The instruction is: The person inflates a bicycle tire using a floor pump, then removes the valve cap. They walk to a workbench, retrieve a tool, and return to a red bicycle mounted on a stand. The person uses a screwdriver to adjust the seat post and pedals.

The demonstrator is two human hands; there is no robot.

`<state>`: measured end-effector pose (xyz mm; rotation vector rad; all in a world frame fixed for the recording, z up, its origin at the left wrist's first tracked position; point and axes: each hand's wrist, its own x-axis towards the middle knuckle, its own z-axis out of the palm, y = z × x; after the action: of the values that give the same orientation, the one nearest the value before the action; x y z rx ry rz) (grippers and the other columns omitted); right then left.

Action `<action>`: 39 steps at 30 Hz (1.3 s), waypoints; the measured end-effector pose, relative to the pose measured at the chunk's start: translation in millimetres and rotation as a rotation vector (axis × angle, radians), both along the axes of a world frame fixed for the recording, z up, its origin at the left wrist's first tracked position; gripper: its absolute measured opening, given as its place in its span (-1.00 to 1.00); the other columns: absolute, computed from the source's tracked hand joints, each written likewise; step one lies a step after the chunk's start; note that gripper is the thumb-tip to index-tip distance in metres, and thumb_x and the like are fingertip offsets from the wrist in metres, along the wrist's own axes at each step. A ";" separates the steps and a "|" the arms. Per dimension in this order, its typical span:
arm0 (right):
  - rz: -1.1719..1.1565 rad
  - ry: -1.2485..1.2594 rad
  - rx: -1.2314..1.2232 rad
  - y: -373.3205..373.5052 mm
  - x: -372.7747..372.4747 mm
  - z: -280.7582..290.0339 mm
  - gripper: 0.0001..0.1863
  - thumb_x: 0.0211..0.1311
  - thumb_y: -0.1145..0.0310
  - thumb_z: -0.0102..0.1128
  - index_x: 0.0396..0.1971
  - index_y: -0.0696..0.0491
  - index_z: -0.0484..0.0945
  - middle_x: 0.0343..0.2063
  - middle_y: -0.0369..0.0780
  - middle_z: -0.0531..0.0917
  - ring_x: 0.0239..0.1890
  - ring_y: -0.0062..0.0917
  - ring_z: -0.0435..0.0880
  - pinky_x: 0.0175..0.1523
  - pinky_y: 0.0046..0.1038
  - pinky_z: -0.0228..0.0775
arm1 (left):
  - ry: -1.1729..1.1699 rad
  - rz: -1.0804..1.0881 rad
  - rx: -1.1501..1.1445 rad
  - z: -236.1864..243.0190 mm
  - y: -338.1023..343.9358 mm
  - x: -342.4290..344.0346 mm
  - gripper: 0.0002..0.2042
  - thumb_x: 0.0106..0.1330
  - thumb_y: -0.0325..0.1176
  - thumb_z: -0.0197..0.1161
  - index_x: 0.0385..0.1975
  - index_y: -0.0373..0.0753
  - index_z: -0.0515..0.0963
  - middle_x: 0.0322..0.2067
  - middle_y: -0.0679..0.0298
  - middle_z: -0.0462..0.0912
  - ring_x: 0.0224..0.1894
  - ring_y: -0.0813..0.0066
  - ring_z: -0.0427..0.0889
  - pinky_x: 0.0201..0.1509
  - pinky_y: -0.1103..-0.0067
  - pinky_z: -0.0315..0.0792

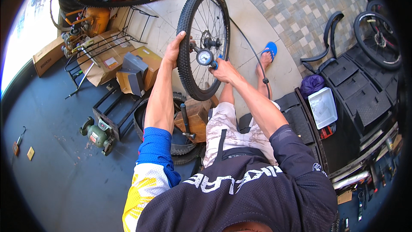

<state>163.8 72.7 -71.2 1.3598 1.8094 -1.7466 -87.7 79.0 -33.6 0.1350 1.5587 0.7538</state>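
Holding a black, knobby-tyred, wire-spoked bicycle wheel [185, 68] alongside a round, white-faced dial gauge [204, 57]

The wheel stands on edge in front of the person, over the pale tiled floor [274, 68]; whether it touches down is unclear. The left hand [173, 52] grips the tyre's left side, thumb up on the tread, probably to keep it from tipping. The right hand [224, 71] is closed around the gauge's blue-trimmed handle at the wheel's open face, some fingertips hidden. The dial faces upward, presumably for easy reading. A thin black rubber hose [249, 41] hangs right of the wheel, seemingly leaving both arms room; its link to the gauge is hidden.
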 end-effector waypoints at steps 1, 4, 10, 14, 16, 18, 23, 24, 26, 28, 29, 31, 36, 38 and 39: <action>0.000 -0.004 -0.004 0.1 0.2 0.5 -0.48 0.23 0.01 0.22 -0.04 0.19 0.60 -0.22 0.19 0.74 -0.04 0.11 0.73 0.22 -0.02 0.47 | -0.003 0.002 -0.002 0.2 -0.3 -0.1 -0.31 0.31 0.30 0.29 0.07 -0.29 0.56 -0.14 0.11 0.76 -0.24 0.39 0.70 -0.10 0.48 0.61; 0.001 -0.002 -0.013 1.9 1.4 3.2 -0.48 0.25 0.02 0.24 -0.05 0.20 0.60 -0.22 0.21 0.73 -0.05 0.12 0.73 0.17 -0.01 0.50 | -0.005 0.002 -0.009 3.4 0.7 0.3 -0.32 0.32 0.29 0.29 0.07 -0.30 0.55 -0.14 0.10 0.76 -0.23 0.39 0.70 -0.05 0.47 0.60; 0.020 -0.012 -0.111 11.1 1.7 15.6 -0.47 0.27 0.00 0.27 -0.07 0.21 0.59 -0.23 0.22 0.73 -0.06 0.12 0.73 0.10 -0.01 0.54 | 0.014 0.051 -0.014 7.4 -0.9 8.0 -0.37 0.34 0.26 0.29 -0.01 -0.30 0.63 -0.26 0.18 0.77 -0.39 0.47 0.68 -0.31 0.55 0.56; 0.030 -0.030 -0.077 8.3 0.5 16.4 -0.49 0.24 0.02 0.24 -0.04 0.17 0.63 -0.18 0.19 0.74 -0.03 0.09 0.73 0.16 -0.01 0.52 | 0.009 0.019 -0.026 5.3 -5.8 3.7 -0.34 0.32 0.30 0.27 0.04 -0.27 0.60 -0.19 0.16 0.77 -0.32 0.43 0.68 -0.21 0.50 0.59; 0.013 -0.010 -0.037 3.3 0.3 8.1 -0.48 0.23 0.01 0.25 -0.04 0.16 0.63 -0.16 0.19 0.74 -0.02 0.07 0.74 0.15 -0.01 0.53 | 0.009 0.015 -0.036 2.5 -3.8 1.7 -0.31 0.31 0.32 0.26 0.07 -0.25 0.59 -0.15 0.15 0.77 -0.29 0.41 0.69 -0.15 0.47 0.61; -0.033 0.023 0.015 -5.3 -2.4 -9.0 -0.47 0.22 0.00 0.27 -0.03 0.16 0.63 -0.13 0.17 0.74 0.00 0.06 0.74 0.14 -0.01 0.54 | -0.004 0.020 -0.054 5.0 3.9 3.1 -0.31 0.31 0.33 0.26 0.08 -0.25 0.59 -0.15 0.16 0.77 -0.29 0.42 0.69 -0.15 0.48 0.61; -0.051 -0.159 -0.091 -1.2 17.3 -29.1 -0.63 0.02 0.20 0.27 -0.44 0.29 0.67 -0.46 0.15 0.73 -0.35 0.02 0.79 -0.22 -0.08 0.64 | 0.118 0.056 -0.139 11.7 15.5 18.1 -0.38 0.32 0.30 0.32 -0.05 -0.23 0.64 -0.39 0.32 0.64 -0.46 0.52 0.56 -0.40 0.55 0.43; -0.117 -0.128 -0.008 -1.0 29.1 -31.8 -0.64 0.02 0.20 0.25 -0.59 0.27 0.65 -0.50 0.17 0.71 -0.39 0.04 0.78 -0.32 -0.07 0.62 | 0.260 -0.005 -0.024 16.3 19.6 21.0 -0.38 0.33 0.30 0.32 -0.10 -0.26 0.64 -0.43 0.36 0.58 -0.48 0.54 0.50 -0.41 0.55 0.39; -0.105 -0.188 -0.163 33.0 66.2 -3.4 -0.61 0.08 0.20 0.26 -0.26 0.25 0.68 -0.27 0.18 0.73 -0.15 0.02 0.76 -0.07 -0.08 0.60 | 0.732 -0.151 -0.007 12.6 23.6 25.3 -0.27 0.34 0.33 0.28 -0.12 -0.43 0.60 -0.37 0.19 0.65 -0.34 0.30 0.61 -0.23 0.41 0.47; -0.186 -0.190 -0.108 48.5 119.6 11.1 -0.51 0.11 0.15 0.29 -0.07 0.22 0.68 -0.15 0.17 0.74 -0.03 0.01 0.75 0.06 -0.09 0.58 | 1.190 -0.457 -0.018 17.6 38.6 50.2 -0.15 0.29 0.37 0.28 0.00 -0.54 0.50 -0.13 -0.29 0.65 0.01 -0.26 0.62 0.14 0.09 0.43; -0.277 -0.185 0.026 41.8 156.6 1.5 -0.48 0.12 0.10 0.31 -0.05 0.21 0.66 -0.15 0.16 0.74 -0.04 0.01 0.75 0.07 -0.09 0.57 | 1.064 -0.592 -0.078 33.8 58.2 68.1 -0.15 0.28 0.37 0.28 0.00 -0.52 0.46 -0.09 -0.30 0.64 0.01 -0.27 0.63 0.13 0.09 0.45; -0.552 -0.146 0.261 23.8 224.5 2.4 -0.44 0.14 0.01 0.37 -0.01 0.13 0.61 -0.19 0.10 0.76 -0.06 0.03 0.74 0.09 -0.11 0.55 | 1.134 -0.685 -0.046 37.5 59.5 80.2 -0.26 0.26 0.24 0.34 -0.06 -0.49 0.46 -0.10 -0.31 0.64 0.03 -0.31 0.62 0.13 0.09 0.48; -1.261 -0.299 0.752 44.2 393.6 76.2 -0.53 0.19 0.11 0.41 -0.03 0.13 0.62 -0.22 0.02 0.77 -0.09 -0.06 0.77 -0.01 -0.17 0.58 | 1.156 -0.912 0.029 42.7 75.2 112.5 -0.39 0.23 -0.02 0.35 0.01 -0.50 0.41 -0.03 -0.32 0.61 0.07 -0.29 0.61 0.18 0.08 0.49; -1.511 -0.417 0.921 58.4 450.4 114.5 -0.51 0.24 0.06 0.35 -0.01 0.14 0.60 -0.18 0.04 0.76 -0.09 -0.07 0.77 0.00 -0.14 0.56 | 1.149 -1.003 0.034 54.6 87.0 119.6 -0.39 0.23 -0.03 0.35 0.03 -0.48 0.40 -0.04 -0.31 0.61 0.06 -0.28 0.61 0.18 0.08 0.49; -1.686 -0.378 0.963 57.0 492.0 123.9 -0.61 0.28 0.09 0.37 -0.12 0.09 0.58 -0.47 -0.16 0.63 -0.44 -0.33 0.63 -0.34 -0.29 0.42 | 1.136 -1.063 0.045 59.8 96.4 127.9 -0.39 0.23 -0.04 0.35 0.03 -0.47 0.40 -0.04 -0.30 0.62 0.06 -0.27 0.61 0.18 0.09 0.49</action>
<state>655.7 129.7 52.8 3.8970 1.0542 -0.4647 40.3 175.4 26.2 1.4938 2.1156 -0.2432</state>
